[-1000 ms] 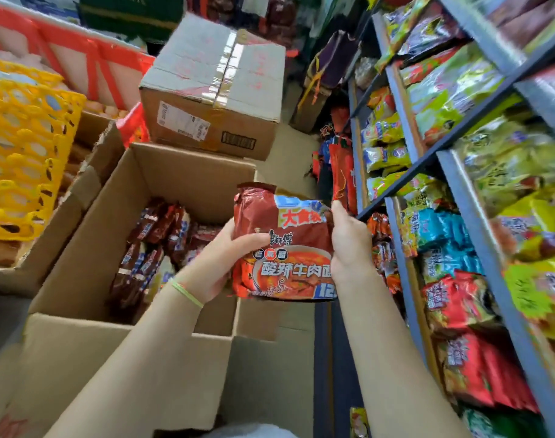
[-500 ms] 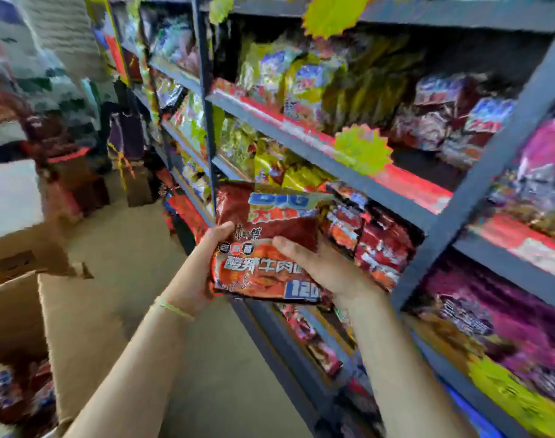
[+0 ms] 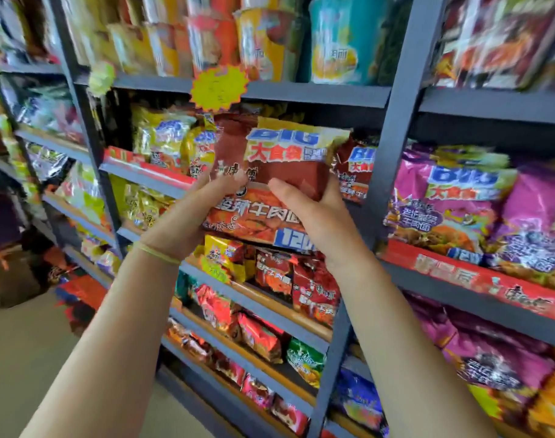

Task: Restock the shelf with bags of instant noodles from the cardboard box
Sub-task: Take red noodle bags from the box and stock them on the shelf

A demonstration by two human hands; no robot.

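A dark red bag of instant noodles (image 3: 270,181) with a yellow and blue top label is held up in front of the shelf (image 3: 317,93). My left hand (image 3: 187,219) grips its left lower edge and my right hand (image 3: 311,216) grips its right side, thumb on the front. The bag is level with the shelf row that holds yellow bags (image 3: 165,140) on the left and a matching red bag (image 3: 355,172) just behind it on the right. The cardboard box is out of view.
A grey upright post (image 3: 393,159) stands just right of the bag. Pink noodle bags (image 3: 459,200) fill the bay beyond it. Cup noodles (image 3: 342,39) line the row above, red packs (image 3: 301,282) the rows below. A yellow price star (image 3: 219,86) hangs from the upper shelf edge. Bare floor (image 3: 23,343) lies lower left.
The view has swung from the cardboard box up to the shelf. Both hands have carried the red noodle bag upward and toward the middle shelf row.
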